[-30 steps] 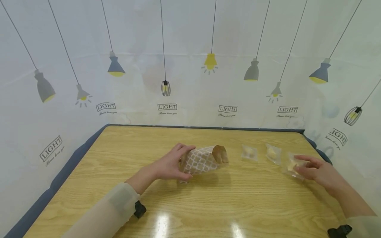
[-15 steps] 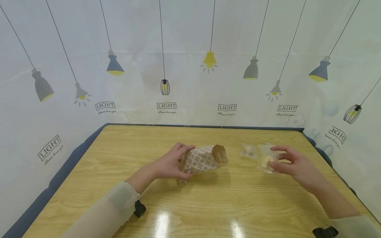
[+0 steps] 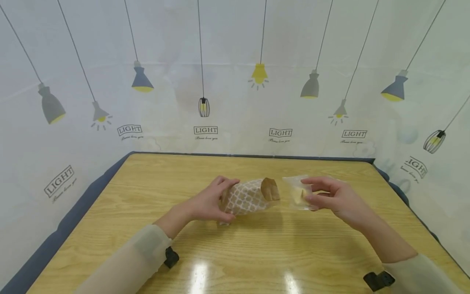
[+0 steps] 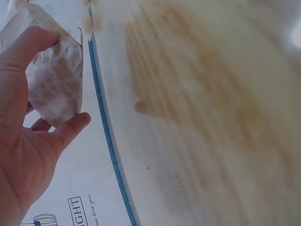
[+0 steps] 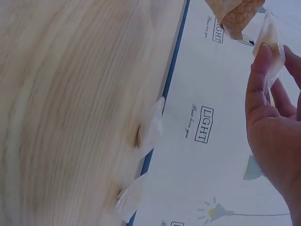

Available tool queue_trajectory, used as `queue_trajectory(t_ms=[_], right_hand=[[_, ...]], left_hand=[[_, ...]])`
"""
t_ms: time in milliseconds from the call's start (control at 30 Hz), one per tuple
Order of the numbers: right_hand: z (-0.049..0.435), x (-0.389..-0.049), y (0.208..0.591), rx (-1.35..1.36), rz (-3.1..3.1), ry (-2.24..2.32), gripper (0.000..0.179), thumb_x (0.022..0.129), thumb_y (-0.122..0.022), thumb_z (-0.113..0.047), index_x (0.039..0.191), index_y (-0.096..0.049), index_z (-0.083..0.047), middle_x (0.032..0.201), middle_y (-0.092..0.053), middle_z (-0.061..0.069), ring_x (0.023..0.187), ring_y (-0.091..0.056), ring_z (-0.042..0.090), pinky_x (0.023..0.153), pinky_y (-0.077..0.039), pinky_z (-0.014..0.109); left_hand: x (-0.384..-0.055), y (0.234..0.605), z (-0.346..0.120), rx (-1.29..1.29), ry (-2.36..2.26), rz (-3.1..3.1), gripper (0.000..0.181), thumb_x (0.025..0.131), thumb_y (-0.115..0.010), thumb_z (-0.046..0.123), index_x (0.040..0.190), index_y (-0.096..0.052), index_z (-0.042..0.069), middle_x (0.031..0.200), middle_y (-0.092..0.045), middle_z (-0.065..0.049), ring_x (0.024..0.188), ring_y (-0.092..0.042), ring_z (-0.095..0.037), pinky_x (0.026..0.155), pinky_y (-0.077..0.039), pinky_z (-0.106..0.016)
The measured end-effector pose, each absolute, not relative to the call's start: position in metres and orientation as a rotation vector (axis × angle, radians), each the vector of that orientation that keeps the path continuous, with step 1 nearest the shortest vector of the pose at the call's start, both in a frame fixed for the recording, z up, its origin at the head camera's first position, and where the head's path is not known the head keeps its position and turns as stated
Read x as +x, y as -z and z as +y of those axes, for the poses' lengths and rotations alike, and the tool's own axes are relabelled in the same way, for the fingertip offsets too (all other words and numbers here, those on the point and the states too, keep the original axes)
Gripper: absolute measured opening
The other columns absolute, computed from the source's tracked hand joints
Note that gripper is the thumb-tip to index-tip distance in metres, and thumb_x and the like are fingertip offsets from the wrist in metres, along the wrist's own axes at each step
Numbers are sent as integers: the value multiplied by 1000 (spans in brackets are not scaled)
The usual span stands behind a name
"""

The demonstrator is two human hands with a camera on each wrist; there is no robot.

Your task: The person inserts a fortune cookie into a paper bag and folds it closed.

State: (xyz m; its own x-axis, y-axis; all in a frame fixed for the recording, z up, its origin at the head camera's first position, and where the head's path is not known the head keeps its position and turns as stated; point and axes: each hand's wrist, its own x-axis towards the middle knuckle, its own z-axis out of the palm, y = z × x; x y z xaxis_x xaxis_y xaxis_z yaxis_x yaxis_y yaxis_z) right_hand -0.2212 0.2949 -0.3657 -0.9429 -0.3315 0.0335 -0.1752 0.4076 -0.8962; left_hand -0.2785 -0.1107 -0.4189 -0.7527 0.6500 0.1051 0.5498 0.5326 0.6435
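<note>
Around the bottom of a brown paper bag (image 3: 244,199) with a white lattice pattern, my left hand (image 3: 209,201) curls its fingers and thumb. The bag lies tilted on its side, its open mouth facing right. My right hand (image 3: 343,203) pinches a small clear packet (image 3: 296,192) with something pale yellow inside, held just right of the bag's mouth. In the right wrist view the thumb presses the packet (image 5: 270,42) against the fingers, with the brown mouth of the bag (image 5: 242,19) nearby. Its contents are too unclear to name.
Two more clear packets, one nearer (image 5: 151,128) and one farther (image 5: 131,197), rest on the wooden table (image 3: 205,245); in the head view my right hand mostly hides them. A white sheet printed with lamps (image 3: 235,94) stands behind the table.
My right hand has picked up the rightmost packet and carried it left, past the other two, to near the bag's mouth. The left hand and bag have stayed almost still.
</note>
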Motion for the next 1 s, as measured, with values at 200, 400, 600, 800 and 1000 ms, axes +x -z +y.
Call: queue_trajectory(t_ms=[200,400,600,800,1000], right_hand=[[282,-225,364,-502,2421,1560,49,109,-70,-26,154,-62,-11,150,-62,15,101,-74,21,90,-68,39],[272,-233,368,-523,2363,1547,48,108,-71,-24,153,-63,-9,152,-60,19,108,-74,19,93,-68,41],[266,-239,371,-526,2371,1526,49,107,-72,-25,153,-63,-9,151,-61,19,107,-75,18,94,-67,41],[260,-242,370,-492,2407,1508,52,106,-75,-28,153,-63,-11,142,-60,21,107,-75,21,94,-68,40],[255,-243,372,-498,2432,1524,52,104,-77,-24,152,-63,-10,134,-62,21,101,-76,20,89,-69,42]], left_hand=[[-280,421,-112,1037,-1007,2606,107,83,-93,22,172,-34,17,151,-43,-14,126,-52,-25,107,-57,-44],[-280,421,-112,1059,-1008,2598,107,83,-93,21,172,-34,16,152,-43,-15,127,-52,-26,108,-57,-47],[-281,422,-111,1092,-1025,2575,107,82,-94,18,171,-35,13,151,-43,-16,130,-52,-29,113,-56,-51],[-280,422,-109,1061,-1025,2546,108,81,-93,14,172,-34,14,154,-41,-15,136,-50,-30,119,-52,-54],[-280,423,-108,1035,-1030,2543,109,82,-93,14,173,-32,14,154,-40,-15,136,-49,-30,119,-52,-53]])
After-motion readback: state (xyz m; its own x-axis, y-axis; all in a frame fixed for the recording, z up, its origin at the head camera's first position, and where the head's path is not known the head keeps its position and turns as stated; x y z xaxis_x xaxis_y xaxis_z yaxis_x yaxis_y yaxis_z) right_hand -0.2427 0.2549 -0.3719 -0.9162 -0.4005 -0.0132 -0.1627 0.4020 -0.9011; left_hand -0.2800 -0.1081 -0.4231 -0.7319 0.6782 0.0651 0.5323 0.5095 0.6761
